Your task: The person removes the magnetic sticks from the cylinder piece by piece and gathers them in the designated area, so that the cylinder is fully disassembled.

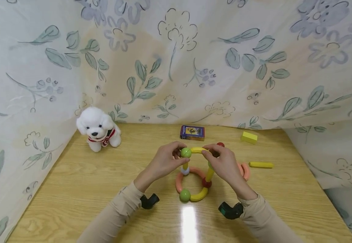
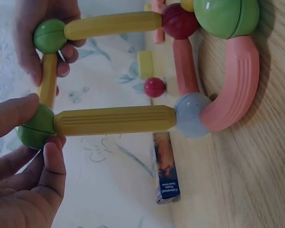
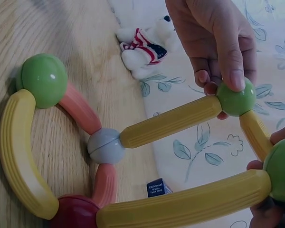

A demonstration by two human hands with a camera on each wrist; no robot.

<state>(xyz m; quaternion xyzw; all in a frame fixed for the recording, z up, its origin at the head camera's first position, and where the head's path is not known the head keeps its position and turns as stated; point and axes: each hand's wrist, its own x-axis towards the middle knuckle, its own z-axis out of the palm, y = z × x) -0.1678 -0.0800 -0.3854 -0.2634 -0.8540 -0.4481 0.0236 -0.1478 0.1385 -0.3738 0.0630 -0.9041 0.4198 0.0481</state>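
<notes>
From my end of the link, I have both hands at the top of a toy frame that stands on the table. My left hand pinches the left green ball between thumb and fingers; my right hand pinches the short top bar just beside the right green ball. The left post rises from a grey ball, the right post from a red ball, both part of the ring below. I judge that steady, even pressure suits this step: I'd push along the bar's own line (I can't tell whether its ends are fully seated) and let the left hand brace its ball, since sideways force could pry a post loose.
</notes>
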